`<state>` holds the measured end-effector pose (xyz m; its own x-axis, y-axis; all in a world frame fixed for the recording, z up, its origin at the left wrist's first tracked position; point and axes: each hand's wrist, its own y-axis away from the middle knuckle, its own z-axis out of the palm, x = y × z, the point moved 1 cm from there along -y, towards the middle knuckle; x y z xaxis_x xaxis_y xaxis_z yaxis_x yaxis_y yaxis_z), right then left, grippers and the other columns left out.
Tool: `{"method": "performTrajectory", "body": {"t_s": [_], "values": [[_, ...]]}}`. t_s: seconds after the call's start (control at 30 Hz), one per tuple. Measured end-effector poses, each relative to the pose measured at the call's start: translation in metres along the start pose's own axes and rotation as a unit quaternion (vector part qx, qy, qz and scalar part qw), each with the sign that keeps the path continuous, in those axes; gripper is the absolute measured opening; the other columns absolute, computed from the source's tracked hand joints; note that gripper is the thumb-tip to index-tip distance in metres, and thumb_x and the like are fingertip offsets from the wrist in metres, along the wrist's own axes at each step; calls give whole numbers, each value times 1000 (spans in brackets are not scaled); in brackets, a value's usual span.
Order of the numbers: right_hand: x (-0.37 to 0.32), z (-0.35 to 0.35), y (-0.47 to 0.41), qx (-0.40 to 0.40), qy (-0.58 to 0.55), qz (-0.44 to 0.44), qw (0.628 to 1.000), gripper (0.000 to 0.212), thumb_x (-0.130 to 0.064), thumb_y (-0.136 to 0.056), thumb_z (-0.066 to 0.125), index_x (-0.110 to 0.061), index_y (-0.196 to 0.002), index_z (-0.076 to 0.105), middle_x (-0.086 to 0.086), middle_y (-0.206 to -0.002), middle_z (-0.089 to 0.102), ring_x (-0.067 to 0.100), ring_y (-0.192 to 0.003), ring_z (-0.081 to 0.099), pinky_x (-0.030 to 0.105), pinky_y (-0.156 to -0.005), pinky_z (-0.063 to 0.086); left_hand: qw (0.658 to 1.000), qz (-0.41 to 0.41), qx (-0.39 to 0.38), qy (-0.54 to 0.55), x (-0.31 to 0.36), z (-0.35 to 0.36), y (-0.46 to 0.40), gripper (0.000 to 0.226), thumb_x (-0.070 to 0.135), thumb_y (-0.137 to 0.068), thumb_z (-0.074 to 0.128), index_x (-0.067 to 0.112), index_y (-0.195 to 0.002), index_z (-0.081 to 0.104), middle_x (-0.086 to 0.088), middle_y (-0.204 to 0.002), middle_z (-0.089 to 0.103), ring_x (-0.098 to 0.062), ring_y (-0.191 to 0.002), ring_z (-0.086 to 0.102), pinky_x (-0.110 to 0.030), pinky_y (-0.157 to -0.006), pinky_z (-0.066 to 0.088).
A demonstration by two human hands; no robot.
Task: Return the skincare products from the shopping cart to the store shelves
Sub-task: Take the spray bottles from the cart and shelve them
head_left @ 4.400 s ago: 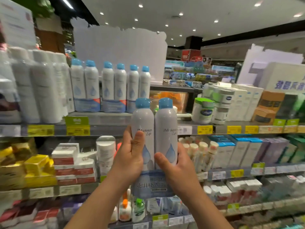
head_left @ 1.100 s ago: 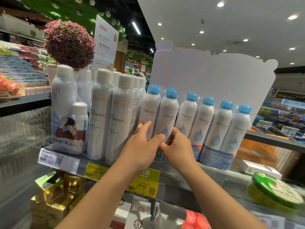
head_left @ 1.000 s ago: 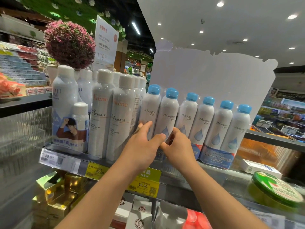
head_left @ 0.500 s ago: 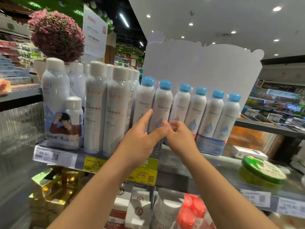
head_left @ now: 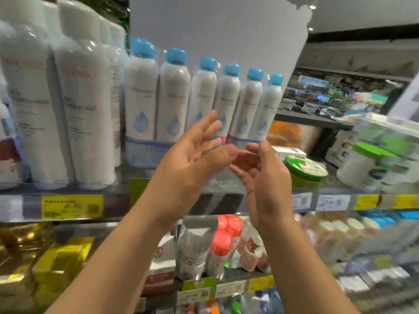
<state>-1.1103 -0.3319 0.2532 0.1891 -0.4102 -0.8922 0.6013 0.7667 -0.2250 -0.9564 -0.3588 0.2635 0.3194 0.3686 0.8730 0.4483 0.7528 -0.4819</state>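
Observation:
The twin pack of white spray bottles with blue caps [head_left: 156, 105] stands on the top shelf [head_left: 118, 201], leftmost in a row of like packs [head_left: 238, 103]. My left hand [head_left: 192, 159] hovers in front of the row with fingers spread and holds nothing. My right hand [head_left: 265, 177] is beside it, palm turned inward, fingers relaxed and empty. Neither hand touches a bottle. The frame is blurred by motion.
Tall white spray cans [head_left: 79, 98] crowd the shelf to the left. A green-lidded jar [head_left: 306, 171] and white jars [head_left: 367, 171] sit to the right. Lower shelves hold red-capped bottles [head_left: 224, 241], yellow boxes [head_left: 56, 264] and price tags [head_left: 72, 206].
Both hands have let go of the twin pack and drawn back from the shelf with fingers opened. The camera has swung down and to the right.

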Motion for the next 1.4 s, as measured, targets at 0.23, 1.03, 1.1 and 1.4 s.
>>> {"method": "performTrajectory", "body": {"t_s": [0.23,1.03,1.1,1.4], "values": [[-2,-76,39,102,-54,5,993,34,-33,-108,47,-3,-107,63,18,-89,69,29,-88,71,45,-89,61,992,-45,-88,81,-35,51,19,83,54,-68,83,37,-143,51,10,-143,61,-18,-133,59,-52,-112,44],[-101,-464,278,432,-150,83,886,43,-48,-102,52,-12,-123,63,24,-112,74,41,-106,73,56,-92,58,860,-339,-345,162,-114,417,173,103,59,-49,92,17,-137,60,-6,-130,71,-35,-112,71,-47,-88,60],[-106,-489,298,448,-153,81,877,42,-50,-102,50,-15,-122,63,21,-107,75,38,-102,74,52,-88,58,845,-364,-351,173,-117,442,187,115,65,-38,95,16,-136,61,-8,-128,72,-36,-111,71,-46,-86,61],[-109,-558,350,512,-217,93,826,41,-49,-103,52,-14,-120,65,21,-111,76,40,-102,75,49,-81,58,811,-433,-362,155,-125,523,230,60,53,-91,56,15,-137,60,-9,-129,71,-42,-122,63,-56,-99,53]]}}
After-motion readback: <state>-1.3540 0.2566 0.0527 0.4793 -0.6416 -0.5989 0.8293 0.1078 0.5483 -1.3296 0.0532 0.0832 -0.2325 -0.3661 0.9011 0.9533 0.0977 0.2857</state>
